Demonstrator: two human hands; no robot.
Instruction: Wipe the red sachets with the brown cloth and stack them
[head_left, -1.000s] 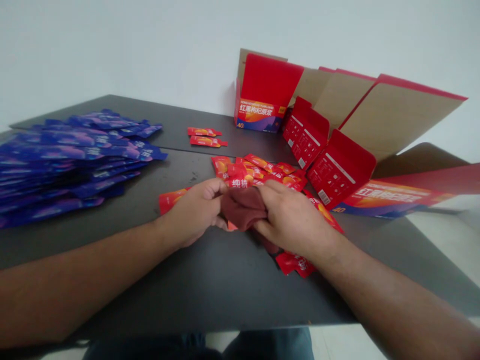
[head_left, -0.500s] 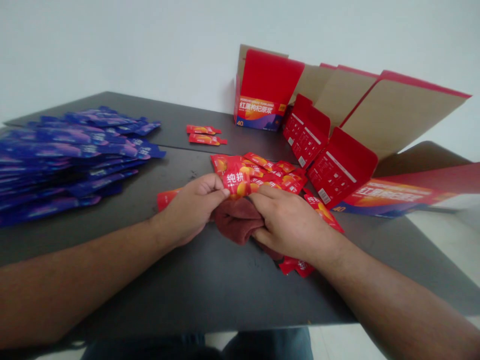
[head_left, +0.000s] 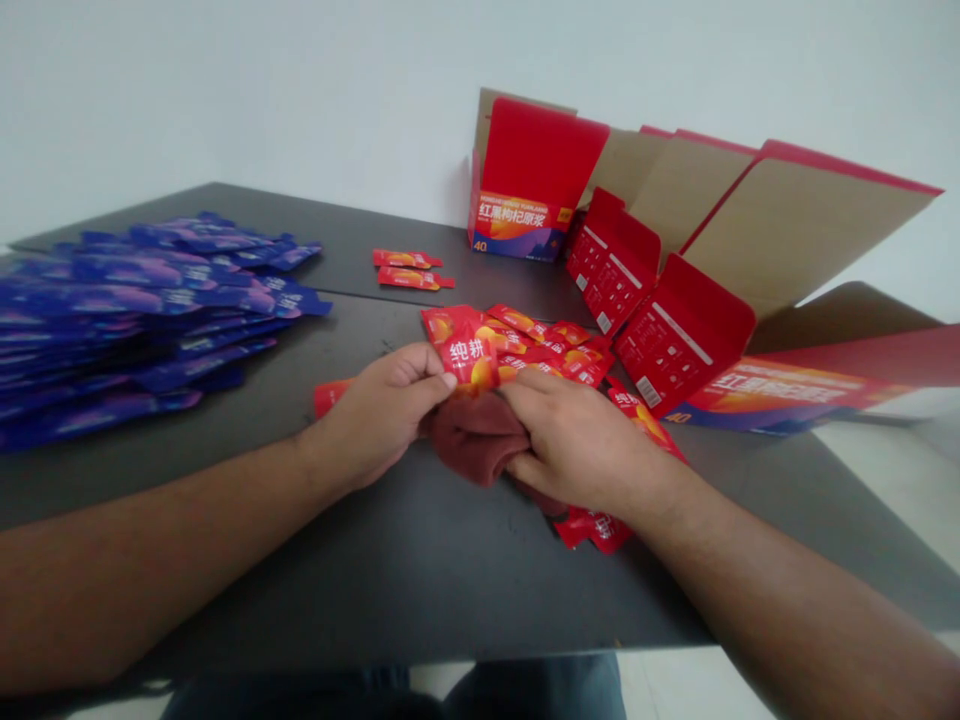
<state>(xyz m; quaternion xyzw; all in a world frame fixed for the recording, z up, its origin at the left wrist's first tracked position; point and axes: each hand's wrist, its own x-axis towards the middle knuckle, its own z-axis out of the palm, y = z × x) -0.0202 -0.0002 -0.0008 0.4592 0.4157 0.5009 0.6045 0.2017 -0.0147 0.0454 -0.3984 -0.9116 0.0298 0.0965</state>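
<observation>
Between thumb and fingers, my left hand (head_left: 397, 405) pinches the near end of a red sachet (head_left: 469, 352) with white lettering and an orange fruit print. My right hand (head_left: 574, 430) is closed on a bunched brown cloth (head_left: 476, 440), whose folds lie against the sachet's lower end. Behind and beneath the hands spreads a pile of red sachets (head_left: 585, 362); several more poke out near my right wrist. Another red packet (head_left: 328, 397) lies partly hidden behind my left hand.
To the left rises a large heap of blue sachets (head_left: 165, 300). Two red sachets (head_left: 412, 278) lie apart at the back of the dark table (head_left: 420, 570). Open red cartons (head_left: 521, 215) with raised flaps stand at the back and along the right, one box (head_left: 780, 395) near the table's right edge.
The held sachet and my left fingertips have shifted very slightly. My right hand and the cloth stay nearly in place.
</observation>
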